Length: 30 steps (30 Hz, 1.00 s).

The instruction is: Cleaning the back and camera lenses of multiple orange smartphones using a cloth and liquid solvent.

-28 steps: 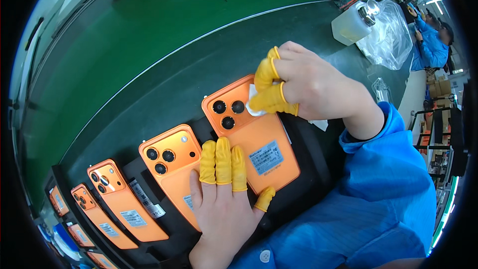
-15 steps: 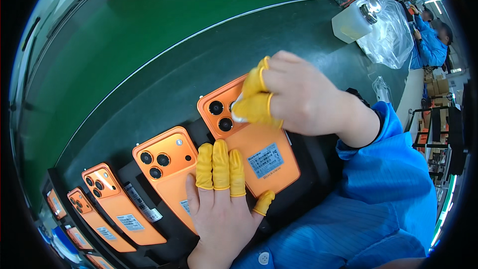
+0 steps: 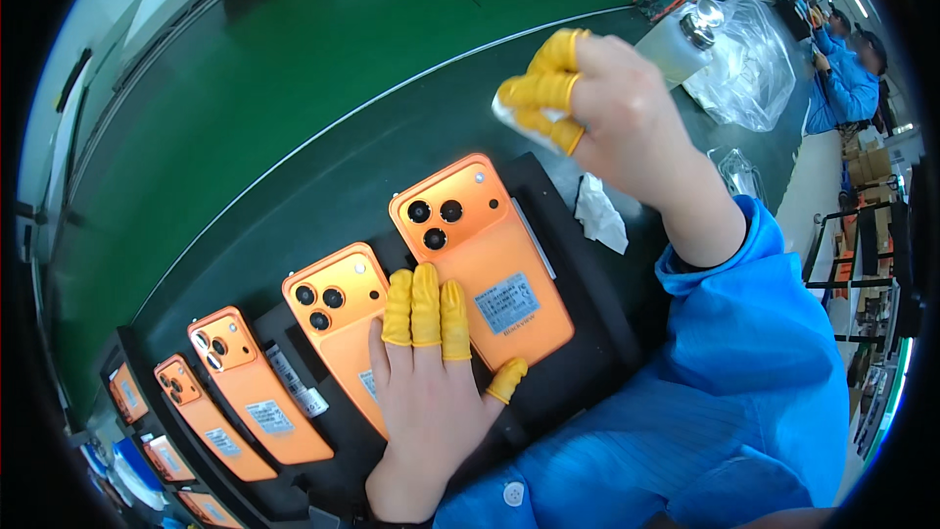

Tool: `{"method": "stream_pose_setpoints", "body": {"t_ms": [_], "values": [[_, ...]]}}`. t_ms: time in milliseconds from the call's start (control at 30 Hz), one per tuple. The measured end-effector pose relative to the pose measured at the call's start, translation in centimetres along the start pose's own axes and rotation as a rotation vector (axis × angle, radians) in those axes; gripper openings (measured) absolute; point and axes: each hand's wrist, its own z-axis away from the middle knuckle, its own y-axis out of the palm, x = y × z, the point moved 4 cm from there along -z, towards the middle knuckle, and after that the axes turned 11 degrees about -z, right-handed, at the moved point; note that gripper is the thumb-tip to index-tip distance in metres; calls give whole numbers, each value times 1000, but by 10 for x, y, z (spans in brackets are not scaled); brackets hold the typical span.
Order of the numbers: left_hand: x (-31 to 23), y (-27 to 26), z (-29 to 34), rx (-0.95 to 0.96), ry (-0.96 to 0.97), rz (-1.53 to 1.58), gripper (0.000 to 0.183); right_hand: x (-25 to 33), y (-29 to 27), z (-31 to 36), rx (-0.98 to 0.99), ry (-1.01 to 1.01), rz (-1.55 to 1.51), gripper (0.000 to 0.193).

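Observation:
Several orange phones lie back up in a black tray (image 3: 612, 309). The rightmost orange phone (image 3: 534, 284) has three black lenses and a pale label. My left hand (image 3: 426, 382) lies open and flat, yellow cots on its fingers, across that phone's left edge and the neighbouring phone (image 3: 343, 348), partly covering both. Above and to the right, my right hand (image 3: 607, 103) is raised clear of the phones. Its yellow-cotted fingers are closed on a white wipe (image 3: 502, 113), mostly hidden by the fingers.
A crumpled white tissue (image 3: 599, 216) lies right of the tray on the dark green bench (image 3: 323, 176). Farther back stand a whitish pump bottle (image 3: 676, 44) and a clear plastic bag (image 3: 749, 78). Two co-workers in blue (image 3: 847, 88) are at the far right.
My right hand has lifted the wipe off the rightmost phone's camera area and moved up, uncovering the lenses and the tissue. My left hand stays on the phones.

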Motion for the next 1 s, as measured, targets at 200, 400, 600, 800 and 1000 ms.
{"method": "stream_pose_setpoints", "body": {"t_ms": [200, 400, 600, 800, 1000], "values": [[-4, -17, 5, -426, 93, 133, 49, -39, -69, 8, -250, 246, 204, 14], [-29, -15, 44, -27, 148, 91, 43, -87, -116, 25, -311, 638, 345, 23], [-29, -10, 82, -115, 190, -50, 41, -112, -112, 42, -230, 710, 457, 19], [-35, -1, 80, -215, 436, 1, 34, -148, -90, 60, -127, 792, 480, 19], [-26, -8, 69, -151, 427, 119, 32, -152, -92, 50, -115, 863, 400, 21]]}}
